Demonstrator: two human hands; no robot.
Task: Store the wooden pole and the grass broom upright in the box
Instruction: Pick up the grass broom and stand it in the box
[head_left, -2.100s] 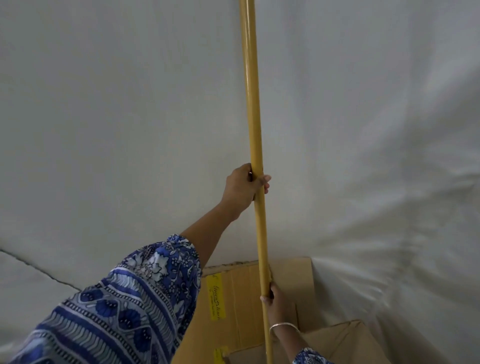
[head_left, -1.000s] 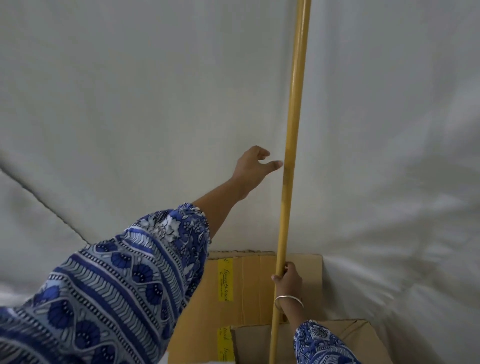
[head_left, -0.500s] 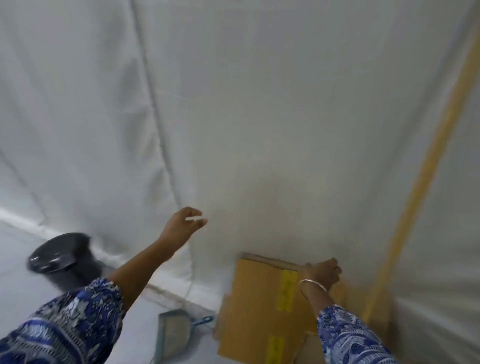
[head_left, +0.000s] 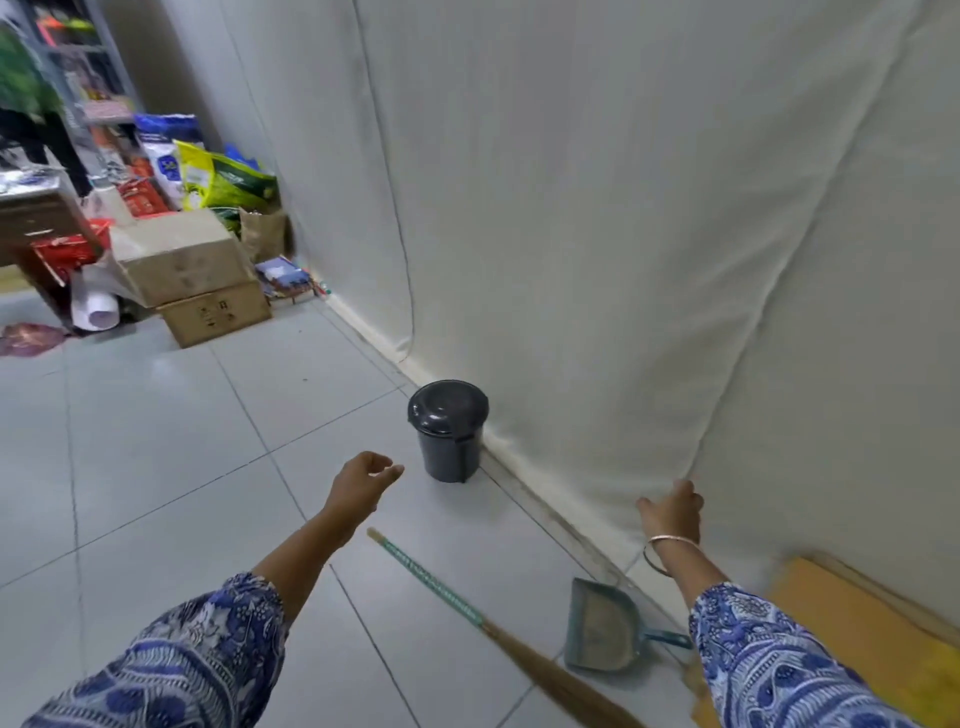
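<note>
The grass broom lies flat on the tiled floor, its green-wrapped handle pointing up toward the middle of the room and its brown grass head running off the bottom edge. Nobody holds it. Just beside the head, on the wall side, a teal dustpan rests on the tiles, its handle pointing toward the right sleeve. At the lower right a corner of the cardboard box shows against the white sheet that covers the wall; the wooden pole is out of sight in this view.

The left hand hangs in the air above the broom's handle tip, fingers loosely curled and empty, touching nothing. The right hand, a bangle on its wrist, is spread with fingers apart, up by a fold of the sheet; whether it touches the cloth I cannot tell. It grips nothing.

A small dark lidded bin stands at the foot of the wall, beyond the left hand. Far back on the left sit stacked cartons and bright bags.
</note>
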